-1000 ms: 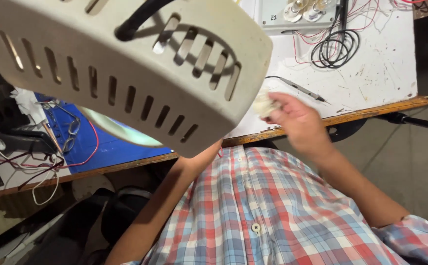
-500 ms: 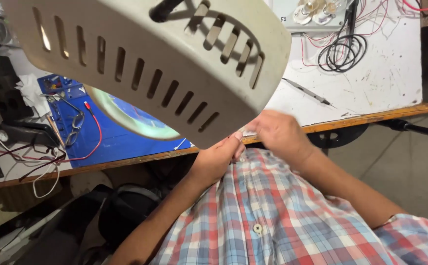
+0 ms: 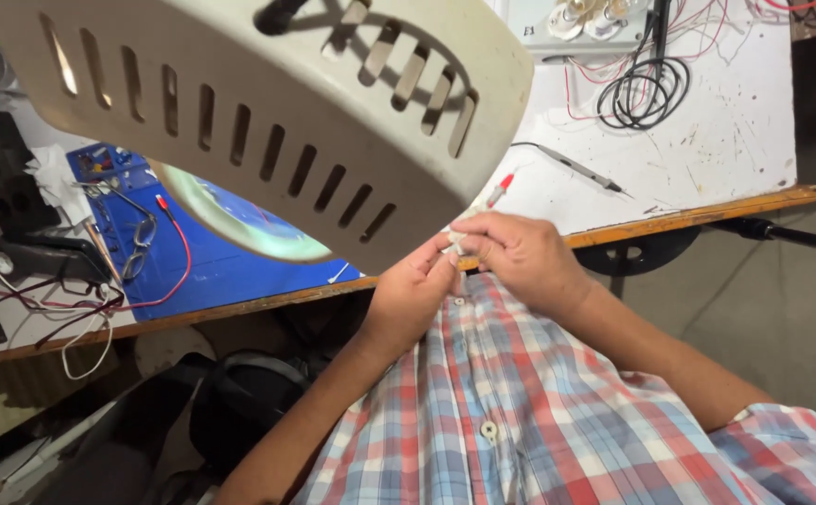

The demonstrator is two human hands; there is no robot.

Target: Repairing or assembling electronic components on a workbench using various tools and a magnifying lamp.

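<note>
- Left hand point(image 3: 410, 297) and right hand point(image 3: 518, 257) meet at the bench edge point(image 3: 707, 213), fingertips pinched together on a small pale piece point(image 3: 453, 245) (too small to identify).
- The piece sits between both hands, at 5 o'clock from the slotted lamp hood point(image 3: 268, 112).
- A red-tipped probe point(image 3: 500, 190) lies at 12 o'clock from the right hand.

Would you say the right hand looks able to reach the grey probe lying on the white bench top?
Probably yes: the right hand is at the bench edge, and the probe lies just beyond it on open white bench top, with nothing between.
</note>
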